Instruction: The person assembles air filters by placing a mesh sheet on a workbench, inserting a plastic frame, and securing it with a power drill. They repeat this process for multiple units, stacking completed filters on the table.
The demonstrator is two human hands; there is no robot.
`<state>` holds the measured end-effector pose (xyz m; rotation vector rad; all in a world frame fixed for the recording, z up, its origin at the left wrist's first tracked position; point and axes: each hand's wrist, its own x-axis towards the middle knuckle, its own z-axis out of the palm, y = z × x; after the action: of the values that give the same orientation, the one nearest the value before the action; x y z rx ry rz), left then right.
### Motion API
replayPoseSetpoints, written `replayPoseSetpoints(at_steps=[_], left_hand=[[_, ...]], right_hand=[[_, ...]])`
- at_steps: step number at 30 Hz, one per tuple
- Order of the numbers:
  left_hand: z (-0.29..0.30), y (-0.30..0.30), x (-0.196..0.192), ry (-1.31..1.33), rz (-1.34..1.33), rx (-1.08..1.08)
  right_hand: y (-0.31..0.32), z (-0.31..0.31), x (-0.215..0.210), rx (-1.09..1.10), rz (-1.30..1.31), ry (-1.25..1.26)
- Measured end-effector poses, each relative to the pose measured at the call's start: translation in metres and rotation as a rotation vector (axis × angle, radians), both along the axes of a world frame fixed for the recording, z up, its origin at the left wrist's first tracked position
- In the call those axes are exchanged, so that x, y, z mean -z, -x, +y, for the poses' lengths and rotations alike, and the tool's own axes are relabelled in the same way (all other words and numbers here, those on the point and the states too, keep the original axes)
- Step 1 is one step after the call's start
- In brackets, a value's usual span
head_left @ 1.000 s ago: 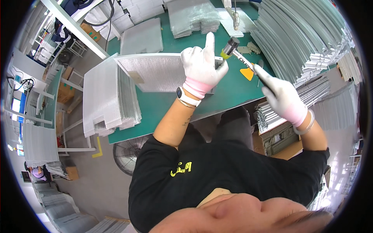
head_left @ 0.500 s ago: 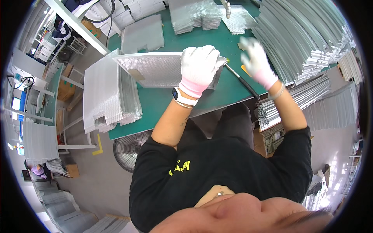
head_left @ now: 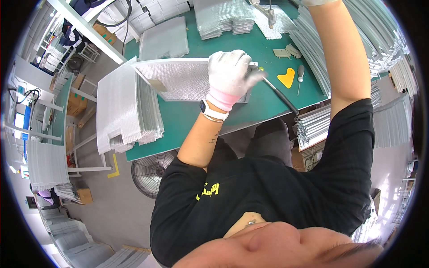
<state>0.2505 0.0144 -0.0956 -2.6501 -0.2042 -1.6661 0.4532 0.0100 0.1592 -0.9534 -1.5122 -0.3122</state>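
Observation:
My left hand [head_left: 229,73], in a white and pink glove, is closed over the upper edge of a framed silver mesh panel [head_left: 185,82]. The panel stands tilted on the green table; the thumb is blurred by motion. My right arm stretches far forward to the right, and only the edge of my right hand [head_left: 318,2] shows at the top rim, so its fingers are hidden. To the right of the panel lies a black-handled tool [head_left: 282,97], its head partly behind my left hand. A yellow heart-shaped scraper [head_left: 286,78] and a screwdriver [head_left: 301,73] lie farther right.
Stacks of mesh sheets [head_left: 123,107] stand left of the panel, with more mesh sheets [head_left: 223,20] at the back. Long metal strips [head_left: 313,44] are piled on the right. Small pale pieces [head_left: 286,51] lie on the table [head_left: 254,107]. A floor fan [head_left: 154,172] stands below.
My right hand has moved forward and up, almost out of the picture, uncovering the scraper and the screwdriver. My left hand stays at the panel, its thumb now swung out to the right.

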Motion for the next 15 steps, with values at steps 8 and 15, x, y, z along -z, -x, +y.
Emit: replayPoseSetpoints(at_steps=[8,15], left_hand=[[-0.016,-0.013,0.008,0.010,-0.089,-0.221],[-0.012,-0.018,0.014,0.046,-0.108,-0.205]], right_hand=[[0.022,-0.026,0.015,-0.475,0.424,0.172],[0.046,-0.027,0.049,-0.702,0.656,0.225]])
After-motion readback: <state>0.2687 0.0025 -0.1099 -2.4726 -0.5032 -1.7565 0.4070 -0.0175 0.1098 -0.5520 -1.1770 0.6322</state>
